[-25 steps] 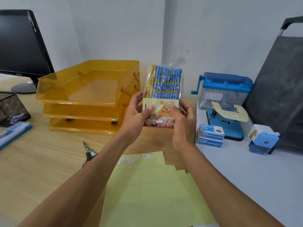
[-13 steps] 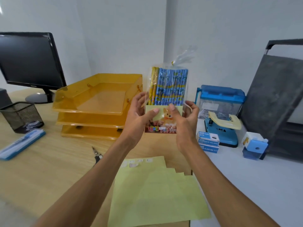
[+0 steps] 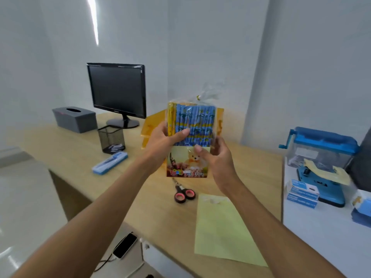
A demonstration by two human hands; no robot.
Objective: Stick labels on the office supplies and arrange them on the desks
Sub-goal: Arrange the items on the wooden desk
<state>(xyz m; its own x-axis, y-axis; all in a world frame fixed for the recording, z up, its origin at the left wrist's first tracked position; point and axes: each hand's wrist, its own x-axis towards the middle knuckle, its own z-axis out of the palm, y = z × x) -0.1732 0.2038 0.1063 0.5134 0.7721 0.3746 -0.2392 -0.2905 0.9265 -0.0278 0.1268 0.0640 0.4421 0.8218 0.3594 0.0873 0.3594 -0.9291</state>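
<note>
Both hands are raised over the wooden counter [image 3: 251, 167], holding one pencil pack [image 3: 198, 121] upright between them. Left hand [image 3: 165, 137]: grip wrapped round the pack's left edge, thumb across the front. Right hand [image 3: 219, 160]: grip pinching the right edge. Below lie one scissors [image 3: 183, 194] and one yellow sheet [image 3: 222, 233]. One mesh cup [image 3: 111, 137] holds small pale items; two blue boxes [image 3: 303, 190] sit stacked at right.

I see the clear-wrapped pack of blue and yellow pencils [image 3: 200, 125], its lower half a card box printed with a teddy bear, upright between both hands. The left hand [image 3: 162, 137] grips its left edge and the right hand [image 3: 216, 157] its right edge. The pale yellow paper label sheet [image 3: 222, 229] lies flat on the bench [image 3: 60, 141], below the right hand.
</note>
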